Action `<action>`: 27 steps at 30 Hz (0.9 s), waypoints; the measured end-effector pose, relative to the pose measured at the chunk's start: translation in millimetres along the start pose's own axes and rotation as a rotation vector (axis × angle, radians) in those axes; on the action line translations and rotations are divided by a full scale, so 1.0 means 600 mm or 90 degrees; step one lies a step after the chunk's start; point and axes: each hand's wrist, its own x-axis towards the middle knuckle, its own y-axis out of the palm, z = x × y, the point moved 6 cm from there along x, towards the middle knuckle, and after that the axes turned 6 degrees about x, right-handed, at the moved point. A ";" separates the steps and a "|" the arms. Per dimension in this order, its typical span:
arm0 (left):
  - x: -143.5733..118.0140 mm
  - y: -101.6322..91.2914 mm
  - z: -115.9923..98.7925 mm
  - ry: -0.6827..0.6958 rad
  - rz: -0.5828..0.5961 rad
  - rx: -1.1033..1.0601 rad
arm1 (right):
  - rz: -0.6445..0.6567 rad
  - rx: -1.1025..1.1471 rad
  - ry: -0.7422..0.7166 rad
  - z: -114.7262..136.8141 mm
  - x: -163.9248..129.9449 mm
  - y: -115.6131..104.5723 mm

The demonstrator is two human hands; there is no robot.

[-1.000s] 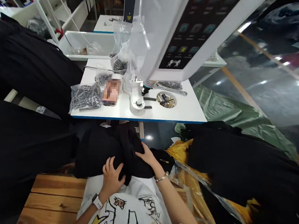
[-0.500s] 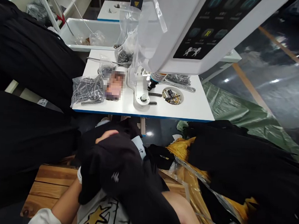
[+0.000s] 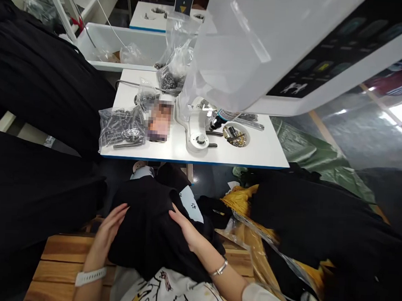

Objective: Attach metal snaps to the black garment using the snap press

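Grip unclear: both hands (image 3: 109,229) (image 3: 184,226) lie on black garment (image 3: 148,229).

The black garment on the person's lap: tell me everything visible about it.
The black garment is soft, matte dark cloth, bunched and folded in a loose heap on the person's lap, over a white printed shirt. The left hand lies flat against its left edge, fingers spread; the right hand presses on its upper right side. Its far end hangs toward the white table.

single head view, looking forward and down, close over lap, white table (image 3: 255,154) beyond
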 end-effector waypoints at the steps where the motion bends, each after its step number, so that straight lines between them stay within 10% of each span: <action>1: -0.002 -0.015 -0.001 -0.011 -0.019 -0.034 | -0.013 -0.007 -0.006 -0.006 0.004 -0.004; 5: -0.032 -0.009 -0.025 0.000 -0.052 -0.043 | -0.019 -0.095 -0.098 0.003 0.010 0.022; 10: -0.064 0.124 -0.048 0.045 0.171 0.088 | 0.056 -0.142 -0.243 0.051 -0.039 0.049; 15: -0.090 0.211 -0.076 0.098 0.419 0.063 | 0.045 -0.265 -0.277 0.069 -0.096 -0.006; 21: -0.087 0.199 -0.094 -0.031 0.160 -0.033 | 0.033 -0.400 -0.347 0.071 -0.120 -0.032; 24: -0.112 0.192 -0.180 0.134 0.182 -0.060 | 0.072 -0.507 -0.488 0.109 -0.172 0.025; 27: -0.166 0.186 -0.293 0.327 0.249 -0.149 | 0.282 -0.555 -0.549 0.146 -0.235 0.122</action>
